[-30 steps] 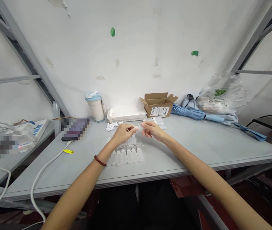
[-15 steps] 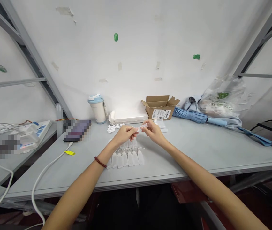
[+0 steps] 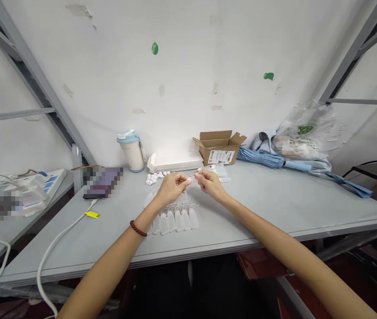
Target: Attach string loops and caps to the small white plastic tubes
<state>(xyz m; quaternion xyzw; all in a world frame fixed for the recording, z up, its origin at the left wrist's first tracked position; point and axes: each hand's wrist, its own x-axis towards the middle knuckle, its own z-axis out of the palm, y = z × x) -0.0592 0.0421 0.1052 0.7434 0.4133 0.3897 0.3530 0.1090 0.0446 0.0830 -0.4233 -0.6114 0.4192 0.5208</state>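
Note:
My left hand, with a beaded bracelet on its wrist, is closed in a pinch above the table. Close by on its right, my right hand pinches too. Between their fingertips shows a small translucent plastic piece, partly covered by the fingers; its exact kind is unclear. Below the hands lie several flat, frosted, translucent tag-like sleeves in a row, with thin white loops at their tops. More of them lie behind, partly hidden by my left hand. A heap of small white pieces sits beyond my left hand.
Along the wall stand a cup with a blue lid, a stack of white trays and an open cardboard box. A folded blue umbrella and a plastic bag lie right. A phone with a white cable lies left.
My right hand has turned slightly, and its fingers now cover more of the translucent piece. The hands stay close together. The whole view has shifted a little.

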